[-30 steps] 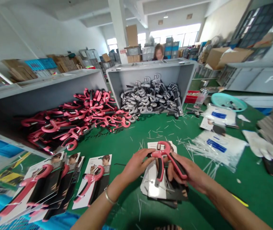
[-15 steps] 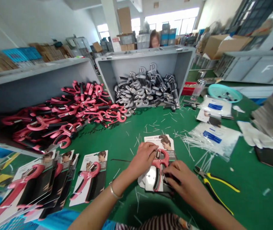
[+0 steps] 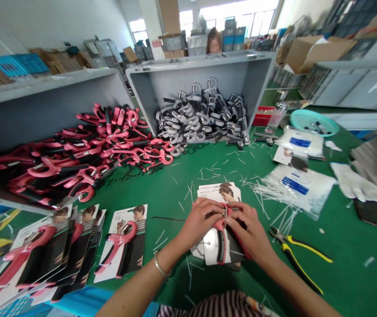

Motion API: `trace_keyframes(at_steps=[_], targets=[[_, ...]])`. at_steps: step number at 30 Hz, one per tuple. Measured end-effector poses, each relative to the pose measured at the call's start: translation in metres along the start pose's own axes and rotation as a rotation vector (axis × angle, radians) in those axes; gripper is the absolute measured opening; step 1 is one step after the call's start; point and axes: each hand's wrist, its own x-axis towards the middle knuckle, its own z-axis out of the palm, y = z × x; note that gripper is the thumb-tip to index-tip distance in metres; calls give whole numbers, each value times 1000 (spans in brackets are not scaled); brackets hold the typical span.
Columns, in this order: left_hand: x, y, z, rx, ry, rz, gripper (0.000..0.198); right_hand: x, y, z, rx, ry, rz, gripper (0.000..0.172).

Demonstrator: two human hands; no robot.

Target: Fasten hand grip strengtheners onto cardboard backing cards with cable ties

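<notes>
Left grip and right grip closed on a pink-and-black two-handled hand exerciser, white-and-black printed cards beneath, green worktop

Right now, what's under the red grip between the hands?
Under the red grip: a printed card, more cards beneath, on the green table. Left hand, right hand and grip hide part of it; card count unclear.

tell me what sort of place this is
Probably a factory packing area: grey crates hold loose hand grips, pink grips are mounted on printed cards, and more bins stand stacked in the background.
</notes>
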Motion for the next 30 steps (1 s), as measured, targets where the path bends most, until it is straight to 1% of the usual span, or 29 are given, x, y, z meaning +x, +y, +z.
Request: trace_keyframes(at_steps=[3,6,15,23,30], targets=[[1,0,0,-23,6,-27,9,-5,0,-3,-32,-100,-55,21],[0,-1,2,-26,10,-48,9,-8,0,-6,-38,-139,-64,21],[-2,-2,3,-39,21,-43,9,-5,0,-6,-31,-155,-59,21],[-6,-6,5,-31,40,13,8,-6,0,-6,-28,-154,-55,20],[-4,-3,2,-57,54,-22,8,-5,1,-6,-59,-161,-93,20]])
